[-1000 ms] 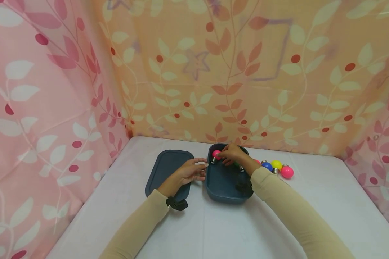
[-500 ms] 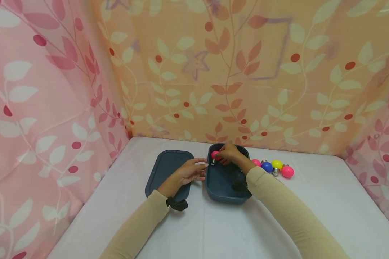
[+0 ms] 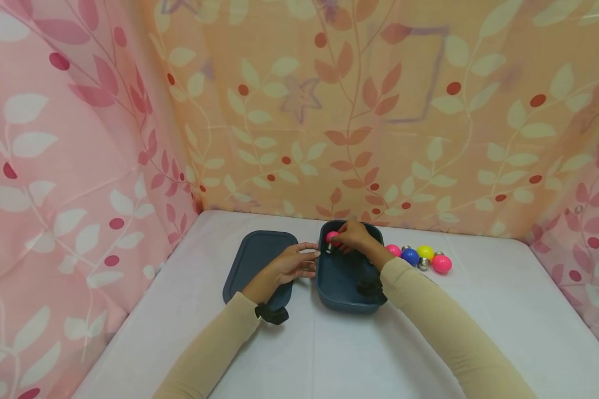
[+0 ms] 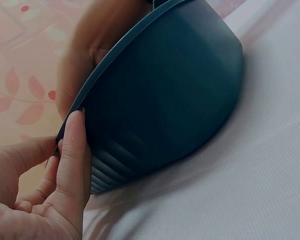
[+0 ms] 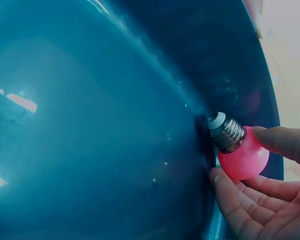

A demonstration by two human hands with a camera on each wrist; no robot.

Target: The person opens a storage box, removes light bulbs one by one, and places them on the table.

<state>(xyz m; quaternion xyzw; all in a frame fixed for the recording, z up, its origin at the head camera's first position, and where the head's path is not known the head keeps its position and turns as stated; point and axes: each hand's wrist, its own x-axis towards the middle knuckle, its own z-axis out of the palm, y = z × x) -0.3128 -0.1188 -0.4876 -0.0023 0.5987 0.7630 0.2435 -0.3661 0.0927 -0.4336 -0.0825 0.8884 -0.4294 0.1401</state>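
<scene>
My right hand (image 3: 355, 236) reaches into the dark blue box (image 3: 336, 285), at its far left corner. Its thumb and fingers pinch a pink light bulb (image 5: 245, 157), whose metal screw base is tilted up beside the box wall in the right wrist view. In the head view, the hand partly covers this bulb (image 3: 332, 238). My left hand (image 3: 295, 263) is at the box's left side, fingers extended and fingertips touching the rim, as the left wrist view shows at the box wall (image 4: 165, 90).
Left of the box lies its flat dark blue lid (image 3: 259, 255), partly under my left forearm. Right of the box, several bulbs lie together on the white tablecloth (image 3: 489, 299): a blue bulb (image 3: 410, 256), a yellow bulb (image 3: 425, 252) and pink ones (image 3: 442, 264). Patterned curtains stand behind and beside.
My right hand has shifted slightly left and closed around the pink bulb, turning its base more downward in the head view. A green bulb seen earlier beside that hand is now hidden. The left hand stays put.
</scene>
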